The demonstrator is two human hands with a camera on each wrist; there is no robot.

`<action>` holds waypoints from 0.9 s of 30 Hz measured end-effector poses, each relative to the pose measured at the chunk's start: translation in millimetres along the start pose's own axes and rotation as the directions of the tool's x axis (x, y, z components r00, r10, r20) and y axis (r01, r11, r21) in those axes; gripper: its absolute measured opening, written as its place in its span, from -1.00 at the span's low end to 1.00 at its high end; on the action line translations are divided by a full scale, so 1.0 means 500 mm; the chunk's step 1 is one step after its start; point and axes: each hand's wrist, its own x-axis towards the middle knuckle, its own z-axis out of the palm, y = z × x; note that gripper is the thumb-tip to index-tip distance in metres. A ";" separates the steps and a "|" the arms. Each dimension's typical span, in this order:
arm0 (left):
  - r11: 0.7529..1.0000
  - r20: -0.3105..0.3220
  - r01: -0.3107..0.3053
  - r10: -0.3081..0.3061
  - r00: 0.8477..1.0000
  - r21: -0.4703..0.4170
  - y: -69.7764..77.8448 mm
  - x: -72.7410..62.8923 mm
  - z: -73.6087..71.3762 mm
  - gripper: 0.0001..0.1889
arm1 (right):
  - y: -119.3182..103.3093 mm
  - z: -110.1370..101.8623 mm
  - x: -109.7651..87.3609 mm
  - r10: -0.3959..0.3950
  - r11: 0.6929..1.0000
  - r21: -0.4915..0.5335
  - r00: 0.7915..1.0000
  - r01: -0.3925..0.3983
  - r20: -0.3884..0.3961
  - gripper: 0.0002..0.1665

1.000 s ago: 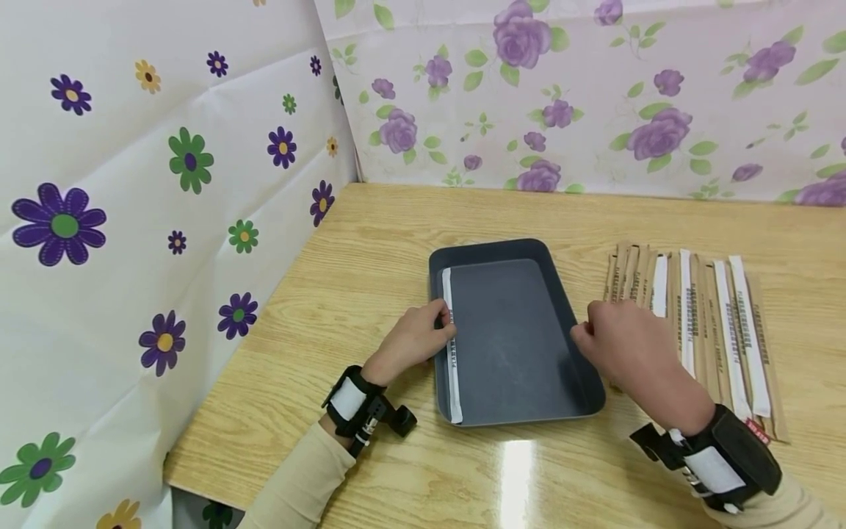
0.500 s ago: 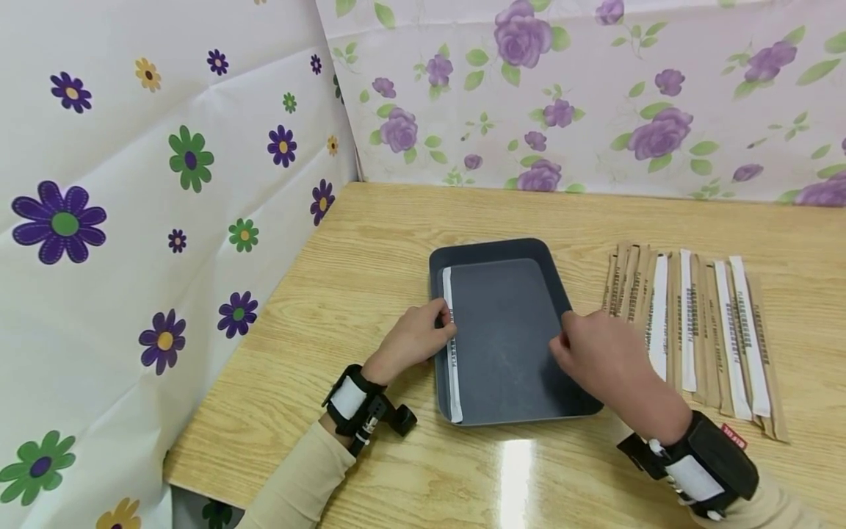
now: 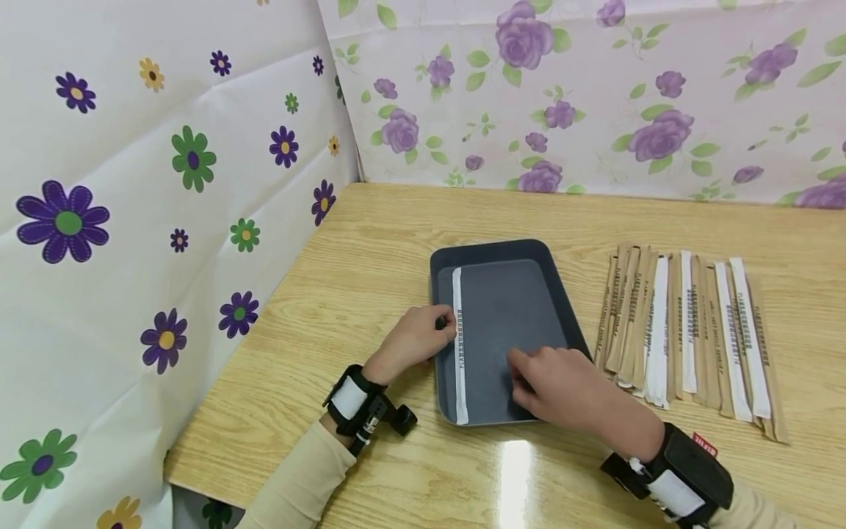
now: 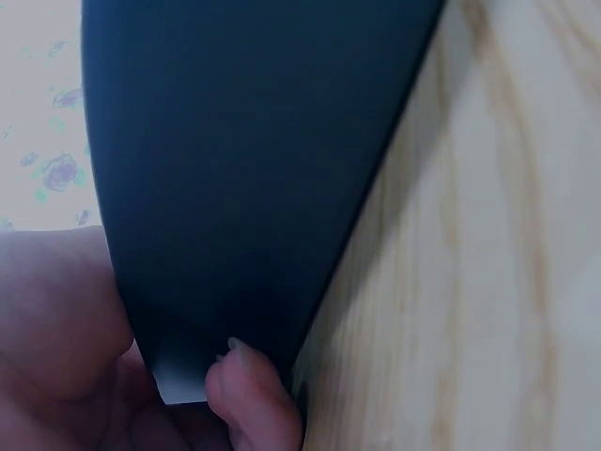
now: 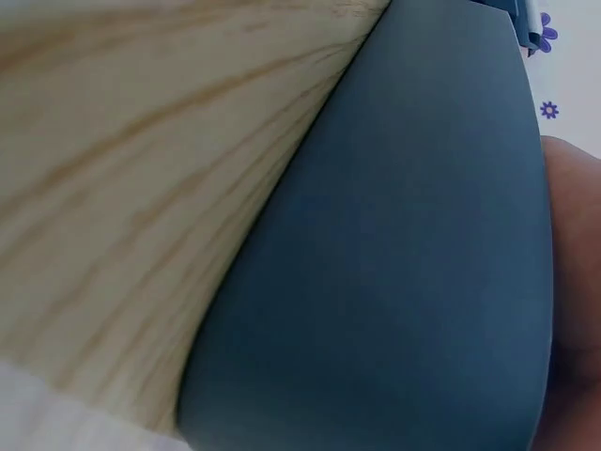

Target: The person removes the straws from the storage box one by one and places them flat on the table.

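Observation:
A dark grey baking tray (image 3: 509,330) lies on the wooden table. One white paper-wrapped straw (image 3: 459,345) with dark print lies lengthwise in it, near its left wall. My left hand (image 3: 416,336) grips the tray's left rim, its fingertips beside the straw. In the left wrist view the fingers (image 4: 254,399) touch the tray's outer wall (image 4: 244,188). My right hand (image 3: 558,386) reaches over the tray's near right part, fingers bent, thumb and forefinger apart, nothing seen between them. In the right wrist view the tray wall (image 5: 394,235) hides most of that hand.
To the tray's right, several brown paper-wrapped straws (image 3: 624,308) and white ones (image 3: 657,338) lie side by side on the table (image 3: 370,235). A flower-print sheet (image 3: 562,88) stands behind the table and another (image 3: 231,184) on the left.
My right hand has moved left, from beside the straws to over the tray, and its thumb and forefinger have parted. The straw in the tray has shifted slightly right. My left hand stays.

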 end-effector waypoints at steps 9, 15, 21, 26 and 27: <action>0.999 0.038 0.029 -0.028 0.999 -0.033 -0.002 0.005 0.000 -0.57 | -0.003 0.001 0.001 -0.021 0.997 0.071 0.998 0.017 0.051 -0.57; 0.996 0.060 0.066 -0.062 0.996 -0.062 0.002 0.003 -0.001 -0.41 | -0.004 0.003 0.001 -0.078 0.990 0.130 0.989 0.062 0.125 -0.52; 0.997 0.047 0.072 -0.073 0.996 0.022 0.005 0.002 0.001 -0.18 | -0.011 0.006 0.003 -0.152 0.972 0.204 0.971 0.114 0.182 -0.47; 0.994 0.053 0.103 -0.105 0.993 0.032 0.007 0.003 0.002 -0.11 | -0.016 0.009 0.003 -0.157 0.968 0.226 0.969 0.112 0.192 -0.45; 0.994 0.053 0.105 -0.107 0.993 0.031 0.007 0.003 0.002 -0.13 | -0.016 0.009 0.003 -0.145 0.966 0.240 0.969 0.094 0.202 -0.46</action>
